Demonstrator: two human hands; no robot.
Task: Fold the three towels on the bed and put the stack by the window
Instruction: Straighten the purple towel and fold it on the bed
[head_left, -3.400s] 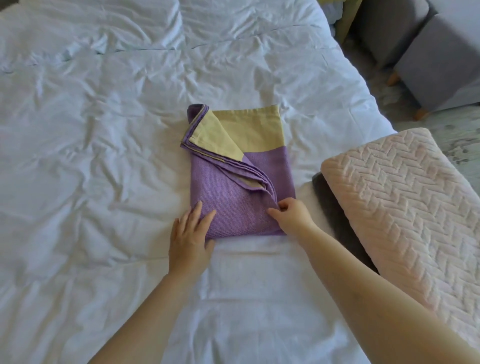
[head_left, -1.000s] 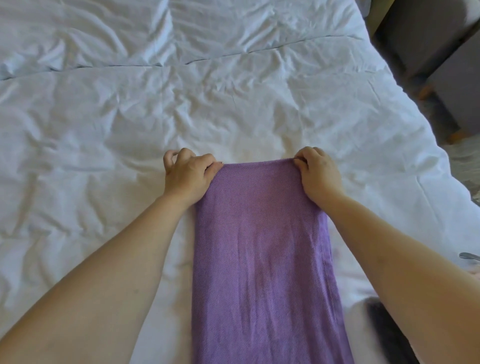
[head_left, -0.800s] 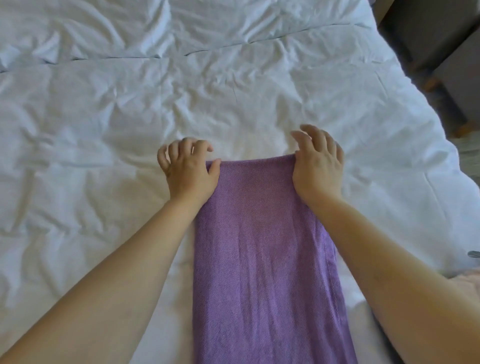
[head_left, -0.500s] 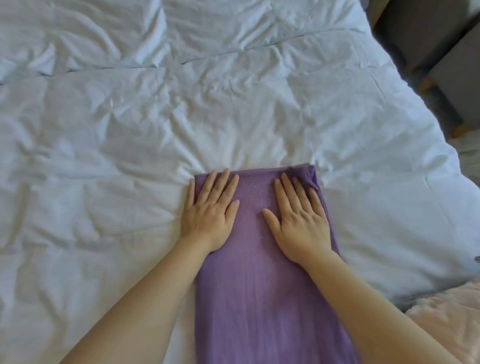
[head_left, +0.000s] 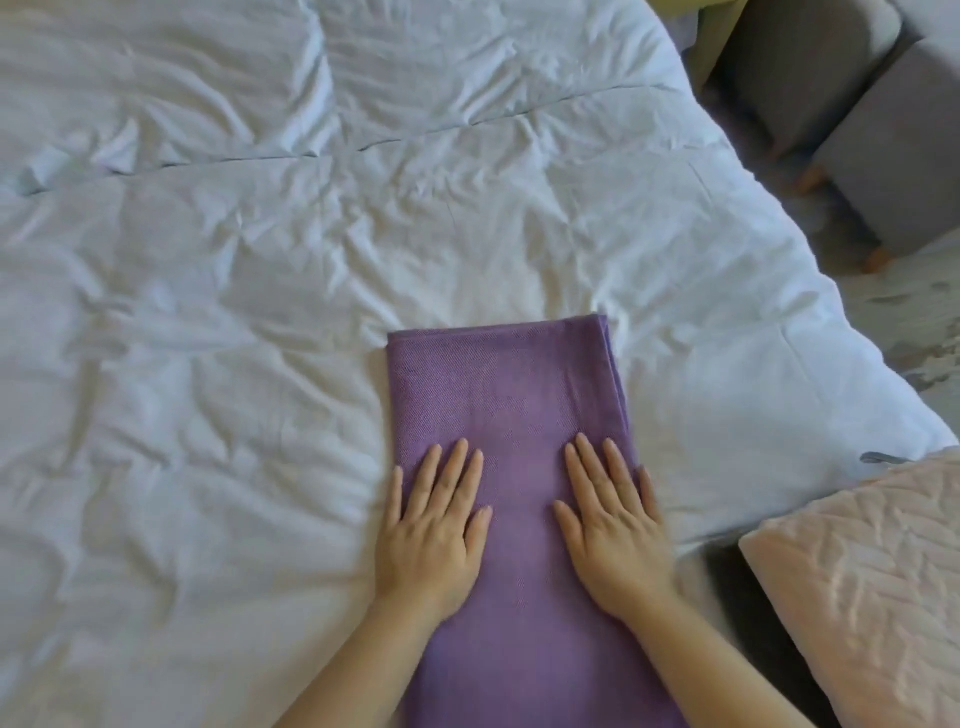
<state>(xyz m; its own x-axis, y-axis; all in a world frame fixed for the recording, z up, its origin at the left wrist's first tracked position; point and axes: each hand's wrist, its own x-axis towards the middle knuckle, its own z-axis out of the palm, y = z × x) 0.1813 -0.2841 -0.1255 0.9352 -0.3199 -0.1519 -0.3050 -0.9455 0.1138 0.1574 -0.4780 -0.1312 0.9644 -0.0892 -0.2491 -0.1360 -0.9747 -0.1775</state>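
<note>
On the big white bed, a purple towel, folded into a long strip and lying flat near the middle, a bit to the right. Far end of the towel neat and square, with thin layers peeking out along its right edge. Near end running down out of the bottom of the picture, between the two arms. The left hand flat on the left part of the towel, palm down, fingers straight and a little apart, pinky right at the towel's left edge. The right hand flat on the right part of the towel, palm down too, fingers straight and a little spread, pinky at the towel's right edge. Both hands wide open, pressing on the cloth, holding nothing and pinching nothing. A strip of purple cloth showing between the two thumbs. Bed cover soft and full of wrinkles, with a long seam line across the top part. To the right of the towel, near the bottom corner, a pale pink pillow with a bumpy zigzag pattern, close to the right arm, apart from the towel. Between pillow and towel, something dark, too blurry to name. Past the bed's right side, a pale patchy floor and two grey padded stools with small wooden feet, side by side, well away from the towel.
</note>
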